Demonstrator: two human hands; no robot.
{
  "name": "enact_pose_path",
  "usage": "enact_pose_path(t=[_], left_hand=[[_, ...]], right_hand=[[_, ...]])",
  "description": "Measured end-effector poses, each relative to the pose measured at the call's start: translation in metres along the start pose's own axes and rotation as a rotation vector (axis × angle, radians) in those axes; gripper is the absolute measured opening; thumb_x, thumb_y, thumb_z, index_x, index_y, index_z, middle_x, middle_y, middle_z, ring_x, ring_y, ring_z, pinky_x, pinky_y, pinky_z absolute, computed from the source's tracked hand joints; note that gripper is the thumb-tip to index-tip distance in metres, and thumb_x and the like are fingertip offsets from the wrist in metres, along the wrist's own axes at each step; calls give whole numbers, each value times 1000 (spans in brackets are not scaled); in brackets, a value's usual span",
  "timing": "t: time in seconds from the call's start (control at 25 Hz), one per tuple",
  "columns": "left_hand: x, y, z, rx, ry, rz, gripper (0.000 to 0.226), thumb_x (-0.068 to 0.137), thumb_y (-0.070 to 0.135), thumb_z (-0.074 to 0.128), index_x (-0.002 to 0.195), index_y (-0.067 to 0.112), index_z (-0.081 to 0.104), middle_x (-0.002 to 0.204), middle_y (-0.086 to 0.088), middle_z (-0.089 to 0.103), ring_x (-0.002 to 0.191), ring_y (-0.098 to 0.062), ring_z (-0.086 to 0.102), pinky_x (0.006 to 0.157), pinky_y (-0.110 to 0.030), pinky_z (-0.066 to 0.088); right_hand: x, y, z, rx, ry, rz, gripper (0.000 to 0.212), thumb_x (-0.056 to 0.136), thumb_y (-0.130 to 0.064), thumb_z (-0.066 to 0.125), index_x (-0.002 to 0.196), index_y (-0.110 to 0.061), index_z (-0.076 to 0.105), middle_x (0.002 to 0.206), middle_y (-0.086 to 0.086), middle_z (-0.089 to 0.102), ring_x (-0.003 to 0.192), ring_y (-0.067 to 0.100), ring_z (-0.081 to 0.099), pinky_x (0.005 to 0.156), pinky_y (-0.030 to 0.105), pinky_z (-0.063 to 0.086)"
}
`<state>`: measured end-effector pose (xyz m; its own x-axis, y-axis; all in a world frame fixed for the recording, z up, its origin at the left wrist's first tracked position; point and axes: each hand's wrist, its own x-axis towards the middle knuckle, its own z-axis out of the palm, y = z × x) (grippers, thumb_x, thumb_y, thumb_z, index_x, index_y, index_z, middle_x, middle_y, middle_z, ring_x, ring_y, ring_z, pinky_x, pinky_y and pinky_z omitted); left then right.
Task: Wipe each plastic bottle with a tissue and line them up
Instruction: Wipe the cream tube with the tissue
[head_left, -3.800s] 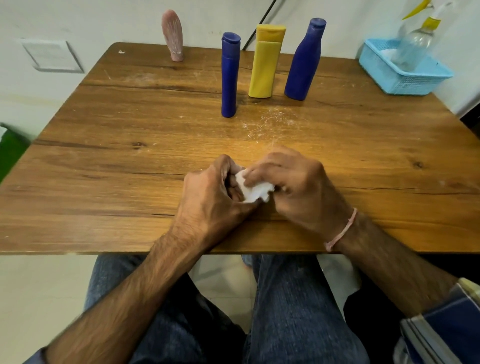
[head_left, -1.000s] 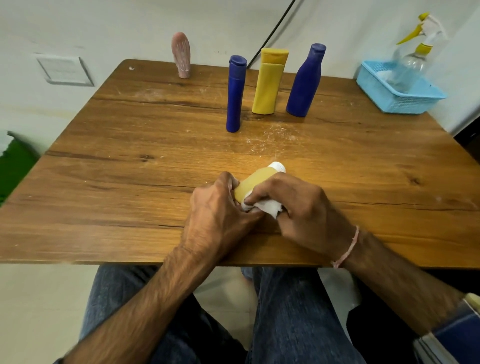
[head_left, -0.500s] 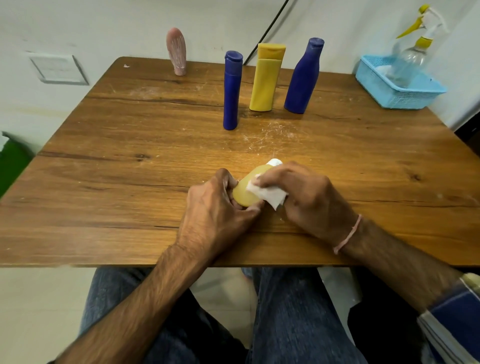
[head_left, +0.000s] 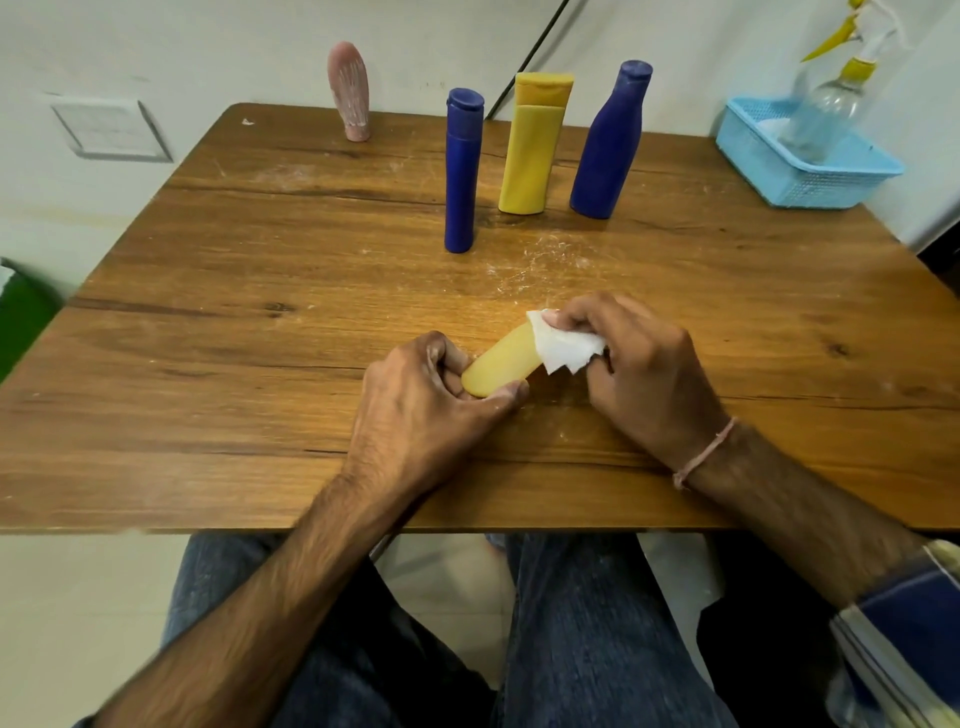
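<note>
The small yellow bottle (head_left: 498, 364) is lying slantwise near the front middle of the wooden table (head_left: 208, 312), its rounded base toward the person and its cap end pointing away to the right. Whether it is resting on the wood or is lifted a little, I cannot tell. The left hand (head_left: 426, 405) is pinching the base end between thumb and curled fingers. The right hand (head_left: 644, 364) is gripping a white tissue (head_left: 563, 349) that is folded over the cap end, so the cap itself is hidden. The step in hand seems to be the wiping of this bottle. To do it well, I think the left hand should be turning the bottle slowly while the tissue is sliding along the whole body, and then the hands should be changing ends, because the part under the left fingers is not being reached. Further back a slim blue bottle (head_left: 462, 171), a tall yellow bottle (head_left: 535, 145) and a curved blue bottle (head_left: 610, 140) are standing near each other, the slim one a little forward. A pink bottle (head_left: 349, 91) is standing apart at the far edge, and a spray bottle (head_left: 826, 104) is sitting in a blue basket (head_left: 810, 176) at the far right corner.
</note>
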<state>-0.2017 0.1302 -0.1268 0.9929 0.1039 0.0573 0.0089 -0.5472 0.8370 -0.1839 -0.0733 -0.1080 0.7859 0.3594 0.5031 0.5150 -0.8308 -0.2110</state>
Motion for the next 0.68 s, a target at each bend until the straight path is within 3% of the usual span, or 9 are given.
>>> enact_pose_path(t=[0.08, 0.2, 0.24, 0.4, 0.6, 0.68], left_hand=[[-1, 0, 1, 11, -3, 0, 40, 63, 57, 82, 83, 27, 64, 67, 7, 67, 59, -2, 64, 43, -12, 41], [-2, 0, 1, 7, -26, 27, 36, 63, 51, 78, 85, 29, 61, 66, 8, 66, 58, -1, 63, 44, -8, 42], [-2, 0, 1, 10, -26, 39, 35, 63, 49, 80, 85, 29, 61, 65, 9, 66, 60, 0, 63, 45, -8, 42], [-2, -1, 3, 65, -4, 91, 44, 62, 45, 89, 84, 29, 54, 66, 10, 64, 62, 1, 62, 52, -8, 45], [-2, -2, 2, 77, -19, 122, 42, 62, 50, 80, 84, 28, 52, 65, 10, 62, 58, -1, 59, 48, -10, 45], [-2, -2, 2, 97, -10, 133, 44, 64, 47, 85, 86, 27, 52, 67, 10, 63, 61, 0, 60, 49, -9, 44]], right_hand=[[-4, -15, 7, 42, -29, -51, 33, 80, 9, 59, 109, -5, 64, 100, 13, 65, 91, 25, 64, 71, 36, 58], [-20, -34, 10, 127, -167, -287, 30, 85, 2, 49, 109, -4, 65, 101, 12, 67, 95, 24, 64, 77, 36, 57], [-14, -27, 6, 115, -179, -296, 29, 85, 2, 51, 110, -3, 66, 101, 14, 67, 95, 26, 65, 77, 38, 57], [17, 1, -4, -13, -69, -9, 31, 82, 8, 56, 109, -3, 64, 101, 15, 66, 93, 29, 63, 73, 44, 56], [-4, -32, 4, 85, -234, -251, 29, 83, -1, 54, 109, -6, 64, 100, 11, 66, 93, 24, 63, 75, 37, 56], [10, -17, 0, 25, -223, -186, 26, 85, -1, 58, 111, -4, 63, 102, 14, 65, 92, 27, 62, 74, 40, 56]])
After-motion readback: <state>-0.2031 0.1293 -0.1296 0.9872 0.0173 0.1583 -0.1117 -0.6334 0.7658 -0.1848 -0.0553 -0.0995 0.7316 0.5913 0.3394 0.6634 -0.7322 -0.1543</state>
